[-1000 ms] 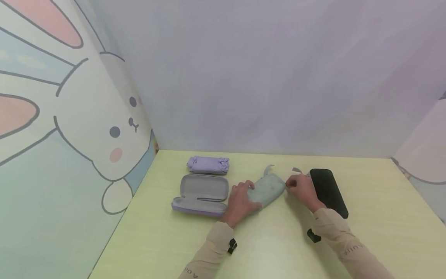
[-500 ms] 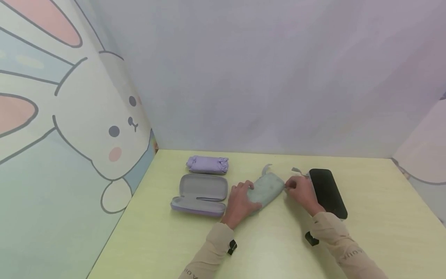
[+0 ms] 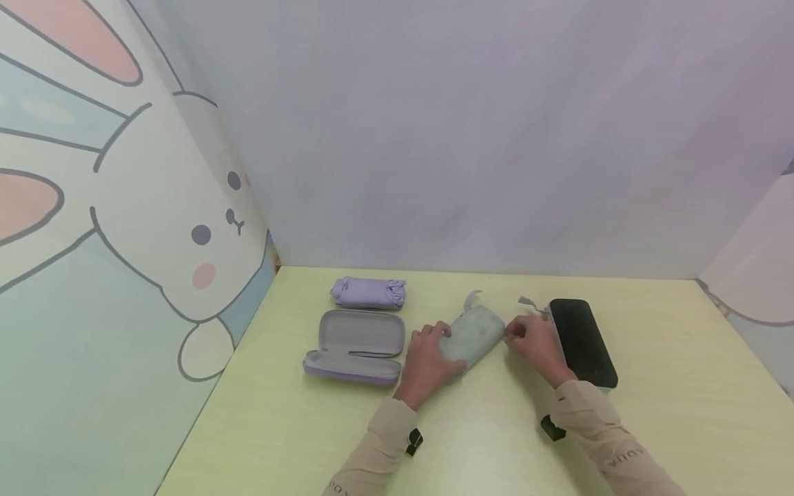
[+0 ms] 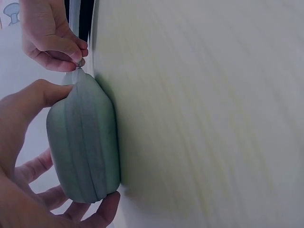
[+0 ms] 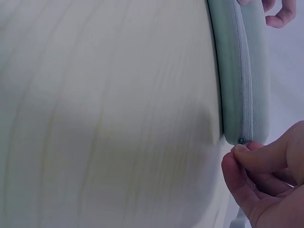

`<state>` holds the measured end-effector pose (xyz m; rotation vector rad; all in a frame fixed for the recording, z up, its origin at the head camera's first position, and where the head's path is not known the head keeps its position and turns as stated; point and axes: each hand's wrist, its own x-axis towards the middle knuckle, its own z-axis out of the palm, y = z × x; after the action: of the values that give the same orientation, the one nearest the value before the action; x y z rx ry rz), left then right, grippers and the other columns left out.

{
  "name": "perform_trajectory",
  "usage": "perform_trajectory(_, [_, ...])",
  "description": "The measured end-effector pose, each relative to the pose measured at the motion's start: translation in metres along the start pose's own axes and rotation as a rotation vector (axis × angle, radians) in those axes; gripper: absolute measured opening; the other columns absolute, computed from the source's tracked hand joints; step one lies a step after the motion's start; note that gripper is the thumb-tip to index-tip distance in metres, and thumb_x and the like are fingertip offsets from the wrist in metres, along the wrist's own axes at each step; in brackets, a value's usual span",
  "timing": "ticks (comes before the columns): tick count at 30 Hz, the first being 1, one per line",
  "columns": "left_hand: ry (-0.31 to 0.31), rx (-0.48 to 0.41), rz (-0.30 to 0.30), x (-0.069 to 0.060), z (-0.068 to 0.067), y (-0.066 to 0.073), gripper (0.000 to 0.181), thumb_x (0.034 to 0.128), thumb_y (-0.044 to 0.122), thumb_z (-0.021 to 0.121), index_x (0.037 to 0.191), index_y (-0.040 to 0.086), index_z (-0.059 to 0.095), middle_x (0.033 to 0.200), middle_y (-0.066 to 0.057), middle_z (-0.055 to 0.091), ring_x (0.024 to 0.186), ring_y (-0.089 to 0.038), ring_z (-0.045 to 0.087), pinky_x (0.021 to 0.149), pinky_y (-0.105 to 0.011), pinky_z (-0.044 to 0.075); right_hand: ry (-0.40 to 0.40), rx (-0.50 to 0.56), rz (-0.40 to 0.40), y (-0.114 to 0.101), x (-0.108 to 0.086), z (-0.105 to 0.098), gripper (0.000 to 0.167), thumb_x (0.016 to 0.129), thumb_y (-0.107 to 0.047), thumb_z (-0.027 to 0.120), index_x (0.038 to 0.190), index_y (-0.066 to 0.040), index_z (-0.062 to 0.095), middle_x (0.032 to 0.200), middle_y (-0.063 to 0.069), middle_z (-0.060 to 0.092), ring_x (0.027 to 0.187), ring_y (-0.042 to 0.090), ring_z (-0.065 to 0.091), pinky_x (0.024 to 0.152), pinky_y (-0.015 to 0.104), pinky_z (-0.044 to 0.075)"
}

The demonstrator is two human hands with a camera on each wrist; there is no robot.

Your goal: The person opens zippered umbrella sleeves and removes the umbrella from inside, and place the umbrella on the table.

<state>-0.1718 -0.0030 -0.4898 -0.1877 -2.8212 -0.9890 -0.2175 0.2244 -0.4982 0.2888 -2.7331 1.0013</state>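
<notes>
A pale green zip pouch point(image 3: 474, 334) lies slanted in the middle of the table, a small grey strap point(image 3: 472, 300) at its far side. My left hand point(image 3: 428, 362) grips its left end, thumb on one side and fingers round the other. At the opposite end, my right hand point(image 3: 537, 346) pinches the small zip pull between thumb and forefinger. In the right wrist view the grey zip point(image 5: 245, 78) runs along the pouch's edge, its slider point(image 5: 241, 141) at the right-hand end. The zip's teeth look joined along the stretch that shows there.
Left of the pouch lies an open glasses case point(image 3: 362, 334), purple outside and grey inside. Behind it sits a purple wrapped bundle point(image 3: 370, 293). A black-topped rectangular case point(image 3: 582, 341) with a grey strap lies beside my right forearm. A curtain wall point(image 3: 484, 172) closes off the back.
Both hands keep their holds, and the pouch stays in nearly the same place. My right forearm has shifted very slightly left, and the head view has drifted a little.
</notes>
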Motion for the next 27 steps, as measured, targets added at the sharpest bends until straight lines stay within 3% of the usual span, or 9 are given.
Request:
perform_trajectory(7, [0.007,0.017,-0.013,-0.0012,0.0010,0.0010,0.054,0.0580,0.034,0.083,0.104,0.019,0.058,0.102,-0.001,0.058,0.086,-0.019,0.047,0.070,-0.030,0.043,-0.009,0.009,0.018,-0.0038,-0.0030,-0.0007,0.009,0.074,0.003,0.065,0.076,-0.003,0.071,0.071,0.007,0.067,0.065,0.016,0.054,0.061,0.033,0.044])
perform_trajectory(15, [0.007,0.050,-0.027,-0.0032,0.0030,0.0055,0.056,0.0576,0.037,0.083,0.104,0.019,0.057,0.101,-0.002,0.057,0.084,-0.019,0.047,0.066,-0.030,0.042,0.041,0.044,-0.005,-0.0041,-0.0050,0.0031,0.014,0.068,0.009,0.064,0.070,-0.002,0.070,0.067,0.005,0.067,0.062,0.015,0.057,0.059,0.030,0.045])
perform_trajectory(27, [0.008,0.046,-0.042,-0.0061,0.0022,0.0080,0.056,0.0592,0.040,0.084,0.103,0.018,0.056,0.101,-0.003,0.056,0.084,-0.019,0.046,0.065,-0.030,0.042,-0.001,0.049,0.033,-0.0068,-0.0056,0.0034,0.014,0.071,0.008,0.063,0.072,-0.004,0.070,0.068,0.004,0.066,0.062,0.015,0.054,0.058,0.030,0.044])
